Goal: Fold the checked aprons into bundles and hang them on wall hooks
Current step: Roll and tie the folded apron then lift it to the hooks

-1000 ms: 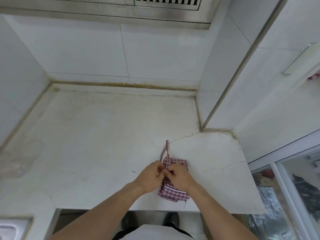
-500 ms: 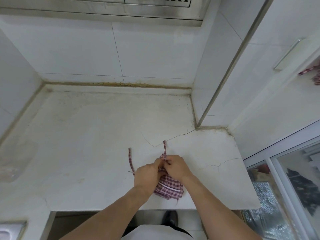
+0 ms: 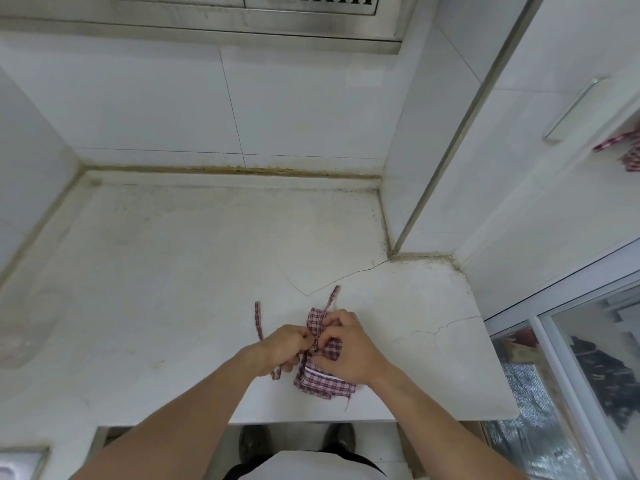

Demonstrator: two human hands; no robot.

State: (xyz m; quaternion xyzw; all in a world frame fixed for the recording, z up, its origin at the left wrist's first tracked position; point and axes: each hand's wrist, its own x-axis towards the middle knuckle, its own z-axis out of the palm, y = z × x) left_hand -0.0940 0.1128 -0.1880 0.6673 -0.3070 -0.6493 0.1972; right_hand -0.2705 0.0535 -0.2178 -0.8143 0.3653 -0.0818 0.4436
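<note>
Head view: a person stood at a cracked white counter.
Left hand: curled shut, pinching a checked tie strap.
Apron bundle: near the counter's front edge.
Right hand: fingers closed on the bundle's middle.
Advice: pull both straps evenly, likely keeping the folds pinned down.

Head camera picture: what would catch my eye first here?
Two bare hands, left and right, meet over a small folded checked apron bundle near the front edge of a white countertop, pinching its ties. A long crack runs across the stone just behind them. More checked cloth hangs at the far right edge.
</note>
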